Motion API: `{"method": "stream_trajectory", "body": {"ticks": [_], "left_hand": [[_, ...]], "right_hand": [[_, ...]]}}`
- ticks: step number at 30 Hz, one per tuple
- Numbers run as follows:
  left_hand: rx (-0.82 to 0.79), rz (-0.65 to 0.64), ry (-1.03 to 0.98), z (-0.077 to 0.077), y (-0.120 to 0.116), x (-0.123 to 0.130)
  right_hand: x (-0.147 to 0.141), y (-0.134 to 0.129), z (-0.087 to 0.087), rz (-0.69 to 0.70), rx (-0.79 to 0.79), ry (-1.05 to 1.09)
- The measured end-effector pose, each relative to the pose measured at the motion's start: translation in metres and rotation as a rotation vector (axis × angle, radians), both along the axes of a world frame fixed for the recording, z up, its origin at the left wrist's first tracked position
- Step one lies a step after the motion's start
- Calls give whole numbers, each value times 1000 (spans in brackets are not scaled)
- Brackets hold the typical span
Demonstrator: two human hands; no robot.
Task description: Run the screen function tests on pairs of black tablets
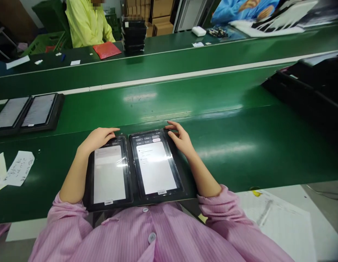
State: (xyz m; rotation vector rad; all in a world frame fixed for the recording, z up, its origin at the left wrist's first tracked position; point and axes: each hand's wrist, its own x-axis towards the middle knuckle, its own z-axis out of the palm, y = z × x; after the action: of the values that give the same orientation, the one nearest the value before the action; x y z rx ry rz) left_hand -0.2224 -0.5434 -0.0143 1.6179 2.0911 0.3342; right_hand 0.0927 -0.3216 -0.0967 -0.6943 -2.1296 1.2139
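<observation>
left fingers (pixel 113 130) and right fingers (pixel 174 126), loosely uncurled, grip nothing beside two lit tablets (pixel 157 169).

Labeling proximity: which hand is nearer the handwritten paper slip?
Left. Left hand: over the top-left corner of the left tablet, right of the handwritten paper slip. Right hand: farther off, by the top-right corner of the right tablet.

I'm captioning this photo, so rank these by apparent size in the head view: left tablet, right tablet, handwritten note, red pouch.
1. Left tablet and right tablet: too alike to rank
2. Handwritten note
3. Red pouch, though farther away
</observation>
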Motion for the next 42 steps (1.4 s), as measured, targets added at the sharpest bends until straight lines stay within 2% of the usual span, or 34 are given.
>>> {"method": "stream_trajectory", "body": {"ticks": [2, 4, 8, 13, 16, 22, 25, 30, 37, 42], "left_hand": [[-56, -121, 37, 4, -9, 5], [-119, -223, 102, 9, -19, 13], [-165, -282, 182, 12, -29, 26], [-203, -289, 246, 4, -22, 38], [-195, -272, 298, 0, -20, 41], [-218, -292, 178, 13, -28, 26], [-265, -292, 200, 18, -26, 32], [-334, -269, 329, 12, -18, 53], [-249, -295, 222, 12, -20, 45], [-265, -318, 250, 9, -16, 53]], "right_hand": [[6, -9, -5, -36, -60, 20], [16, -24, -9, -61, -51, -5], [33, -50, -14, -45, -13, -61], [39, -52, -12, 35, 56, -105], [38, -49, -12, 37, 63, -99], [37, -44, -23, -56, -289, 52], [35, -44, -23, -103, -354, 85], [33, -47, -17, -150, -441, 147], [35, -45, -20, -164, -409, 113], [36, -44, -20, -151, -332, 81]]}}
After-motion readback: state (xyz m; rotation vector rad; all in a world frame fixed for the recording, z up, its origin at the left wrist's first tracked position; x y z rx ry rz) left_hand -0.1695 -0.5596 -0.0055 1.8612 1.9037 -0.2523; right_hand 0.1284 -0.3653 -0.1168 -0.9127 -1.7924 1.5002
